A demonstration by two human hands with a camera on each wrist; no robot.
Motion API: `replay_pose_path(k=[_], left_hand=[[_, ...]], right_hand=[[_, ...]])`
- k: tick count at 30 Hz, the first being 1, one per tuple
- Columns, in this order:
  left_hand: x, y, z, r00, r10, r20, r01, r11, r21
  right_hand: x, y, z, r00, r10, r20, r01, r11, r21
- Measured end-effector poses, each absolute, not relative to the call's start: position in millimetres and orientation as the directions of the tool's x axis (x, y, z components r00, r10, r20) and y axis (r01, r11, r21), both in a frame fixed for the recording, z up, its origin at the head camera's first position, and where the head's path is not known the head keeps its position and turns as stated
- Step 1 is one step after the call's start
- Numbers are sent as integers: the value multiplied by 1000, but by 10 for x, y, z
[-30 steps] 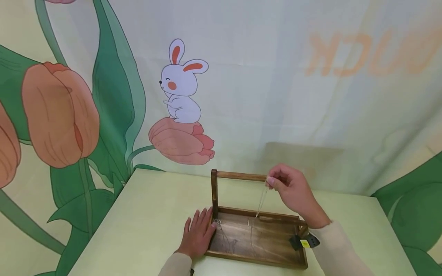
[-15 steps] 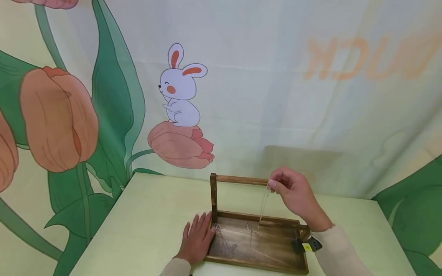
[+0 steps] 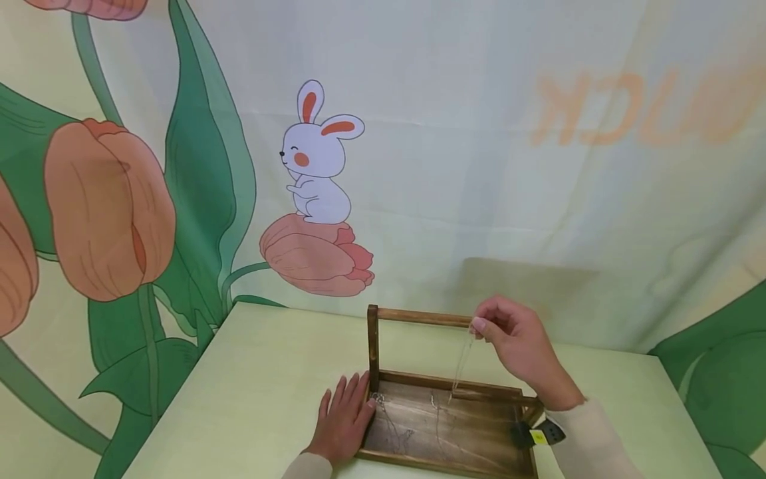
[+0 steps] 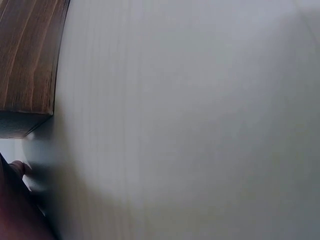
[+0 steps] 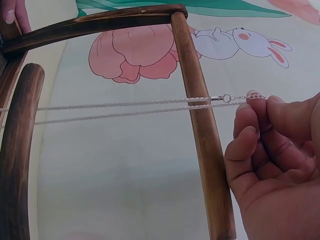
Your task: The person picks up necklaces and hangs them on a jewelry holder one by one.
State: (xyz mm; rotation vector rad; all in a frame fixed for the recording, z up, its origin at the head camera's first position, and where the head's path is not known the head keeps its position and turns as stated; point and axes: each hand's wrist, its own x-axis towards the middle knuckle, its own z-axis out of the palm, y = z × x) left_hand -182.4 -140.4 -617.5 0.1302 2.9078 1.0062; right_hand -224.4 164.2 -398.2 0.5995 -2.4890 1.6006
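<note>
My right hand (image 3: 520, 349) pinches a thin silver chain necklace (image 5: 125, 104) between thumb and index finger, near its clasp (image 5: 220, 98). Both strands hang down from the fingertips past the wooden handle bar (image 3: 419, 317), the lower end over the dark wooden tray (image 3: 443, 464). In the right wrist view, the strands cross in front of the bar. Fingers spread, my left hand (image 3: 340, 422) rests against the tray's left end, its thumb at the rim. More thin chains (image 3: 437, 416) lie inside on the tray's floor. The left wrist view shows mostly tabletop, with a wooden corner (image 4: 30, 60).
The tray stands on a pale green table (image 3: 269, 379). Its upright post (image 3: 374, 352) rises at the left, and a second post juts toward the right forearm. A dark strap piece with a yellow tag (image 3: 538, 437) sits at the right wrist. Behind hangs a printed curtain (image 3: 419, 166).
My right hand has shifted slightly right along the handle bar, and the hanging necklace has moved with it. My left hand stays against the tray's end. The head view has tilted slightly.
</note>
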Motion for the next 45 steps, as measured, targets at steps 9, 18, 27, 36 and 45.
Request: replay_pose_path(k=[9,18,27,36,45], left_hand=[[-1782,-1403,-6203,-993,107,-52,53,790,611],[-1759,-1398,-6159,-993,107,-57,50,790,611],[-1778,-1410,-6118,-993,112,-44,62,791,608],[-1834,-1449,-6176,-995,100,-23,67,799,598],[-1818,-1412,-6165,-994,105,-28,67,796,601]], right_hand=[[-2206,1645,-4018,-911,-256,322,-401,374,-836],[-2203,1638,-4028,-905,-244,349,-420,378,-825],[-2224,1649,-4011,-902,-243,356,-425,367,-827],[-2246,1633,-3988,-901,-249,356,-427,360,-830],[-2227,1681,-3976,-907,-245,342,-414,376,-829]])
